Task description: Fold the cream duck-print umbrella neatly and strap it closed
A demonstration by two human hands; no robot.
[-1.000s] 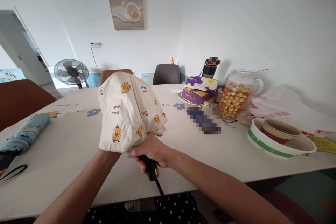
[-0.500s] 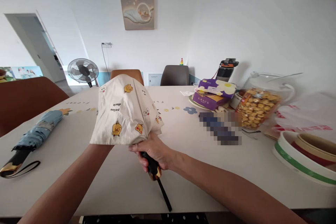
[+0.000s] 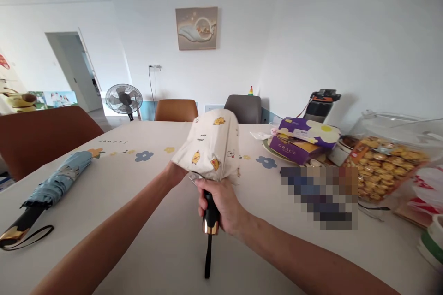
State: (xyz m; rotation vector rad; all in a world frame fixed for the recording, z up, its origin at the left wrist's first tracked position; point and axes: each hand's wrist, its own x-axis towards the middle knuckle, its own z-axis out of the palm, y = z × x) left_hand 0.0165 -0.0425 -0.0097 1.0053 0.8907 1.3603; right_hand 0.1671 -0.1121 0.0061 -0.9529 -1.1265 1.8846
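Observation:
I hold a folded cream umbrella (image 3: 212, 147) printed with small yellow ducks above the white table (image 3: 114, 193). My right hand (image 3: 224, 203) is closed round its black handle with a gold band, and a black wrist strap hangs down from it. My left hand (image 3: 175, 174) reaches under the left edge of the canopy; the fabric hides its fingers. The canopy points away from me, towards the far chairs.
A folded blue umbrella (image 3: 51, 189) lies at the left table edge. To the right are a purple box (image 3: 297, 140), a snack jar (image 3: 384, 166), a dark bottle (image 3: 321, 103) and a bowl's rim (image 3: 431, 239). Chairs and a standing fan (image 3: 123, 100) are behind.
The umbrella has moved right and away from me, its canopy now gathered narrower. My right hand turned the handle more upright. My view has shifted left.

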